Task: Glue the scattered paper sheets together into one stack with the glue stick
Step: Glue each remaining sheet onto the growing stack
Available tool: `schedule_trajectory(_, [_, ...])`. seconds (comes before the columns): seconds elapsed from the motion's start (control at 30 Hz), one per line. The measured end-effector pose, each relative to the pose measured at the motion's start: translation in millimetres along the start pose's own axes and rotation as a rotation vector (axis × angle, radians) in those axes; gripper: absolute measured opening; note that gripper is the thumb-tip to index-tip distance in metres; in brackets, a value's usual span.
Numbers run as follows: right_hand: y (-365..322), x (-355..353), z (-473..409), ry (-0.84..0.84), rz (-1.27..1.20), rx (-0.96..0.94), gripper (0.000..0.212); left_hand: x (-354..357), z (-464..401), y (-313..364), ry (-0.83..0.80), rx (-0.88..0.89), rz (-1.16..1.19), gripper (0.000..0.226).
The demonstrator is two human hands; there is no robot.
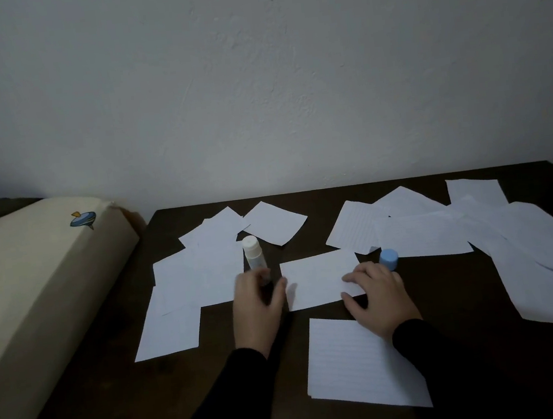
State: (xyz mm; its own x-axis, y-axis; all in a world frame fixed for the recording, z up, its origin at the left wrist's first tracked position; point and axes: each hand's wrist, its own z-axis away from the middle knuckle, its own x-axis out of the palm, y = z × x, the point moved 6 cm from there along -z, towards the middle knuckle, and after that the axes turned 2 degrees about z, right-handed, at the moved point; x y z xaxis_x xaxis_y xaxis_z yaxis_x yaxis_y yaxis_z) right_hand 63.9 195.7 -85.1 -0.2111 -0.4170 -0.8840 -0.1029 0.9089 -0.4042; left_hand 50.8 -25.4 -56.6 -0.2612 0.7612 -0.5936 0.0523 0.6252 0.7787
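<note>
Paper sheets [423,237] scattered across dark table [450,293] at frame centre, left hand [256,303] with fingers curled around upright glue stick [253,253], right hand [379,295] with relaxed fingers pressing small sheet [317,278], blue cap [388,258] just behind it, lined sheet [358,365] lower centre.

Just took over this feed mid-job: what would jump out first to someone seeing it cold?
White paper sheets lie scattered over the dark table. Near the middle, the left hand grips the upright glue stick, while the right hand rests on a sheet. The blue cap stands just beyond the right hand.
</note>
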Motion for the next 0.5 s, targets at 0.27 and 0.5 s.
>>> schedule_trajectory(0.27, [6,-51,1,0.385,-0.427,0.101,0.012,48,-1,24,-0.296,0.232,-0.366,0.057])
schedule_trajectory(0.5, [65,-64,-21,0.344,-0.353,0.398,0.019,63,-12,10,-0.400,0.203,-0.339,0.059])
